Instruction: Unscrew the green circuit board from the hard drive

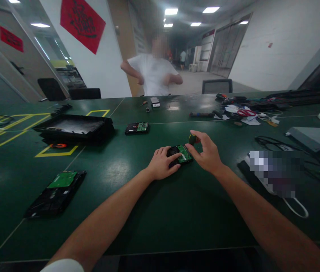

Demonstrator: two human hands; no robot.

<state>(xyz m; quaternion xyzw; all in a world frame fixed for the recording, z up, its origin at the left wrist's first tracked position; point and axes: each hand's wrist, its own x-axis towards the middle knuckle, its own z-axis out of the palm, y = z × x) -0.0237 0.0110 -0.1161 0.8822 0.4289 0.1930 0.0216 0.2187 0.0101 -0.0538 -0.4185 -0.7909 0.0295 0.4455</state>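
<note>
A hard drive [184, 155] with a green circuit board lies on the table in front of me. Across its left part rests my left hand [164, 163], fingers spread, the index finger reaching over the board and the thumb by the near edge. My right hand [205, 151] pinches the green and yellow handle of a screwdriver [192, 139] above the drive's right end. The handle stands roughly upright; its tip is too small to make out.
Left lie another drive in a black caddy [55, 192] and a black tray [77, 126]. A second bare drive [137, 128] sits further back. To the right are a blurred-out device [274, 173], a grey box [315, 138], cables and tools. A person [156, 73] stands across the table [160, 223].
</note>
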